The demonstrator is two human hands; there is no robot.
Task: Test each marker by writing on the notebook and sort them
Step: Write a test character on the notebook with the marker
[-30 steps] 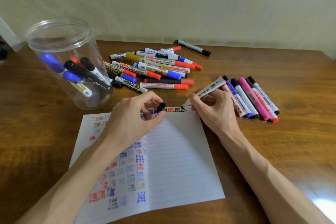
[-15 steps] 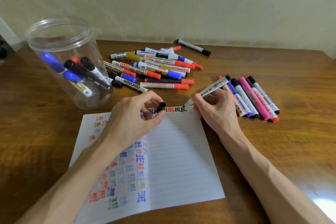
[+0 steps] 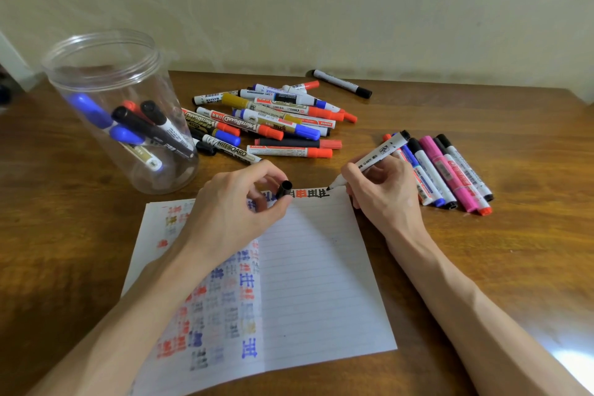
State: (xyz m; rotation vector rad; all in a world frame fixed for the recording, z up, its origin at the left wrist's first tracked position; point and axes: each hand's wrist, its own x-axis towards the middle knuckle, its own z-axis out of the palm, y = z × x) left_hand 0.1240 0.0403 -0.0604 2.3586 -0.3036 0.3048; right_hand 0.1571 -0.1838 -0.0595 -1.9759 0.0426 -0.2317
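— Hands: what do they hold?
— Right hand (image 3: pixel 382 194) pinches the black marker (image 3: pixel 374 158), tip on the notebook (image 3: pixel 321 283) at its top edge; left hand (image 3: pixel 231 212) pinches the cap (image 3: pixel 284 189) just beside.
— Marker's axis?
— Tail slants up-right toward the sorted row (image 3: pixel 450 170) on the counter (image 3: pixel 498 251); right hand is nearer.

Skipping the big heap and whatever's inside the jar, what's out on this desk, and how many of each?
Clear jar: 1
Notebook: 1
Row markers, side by side at the right: 6
Lone marker near the wall: 1
Uncapped marker, held in the right hand: 1
Black cap, held in the left hand: 1
Total: 11
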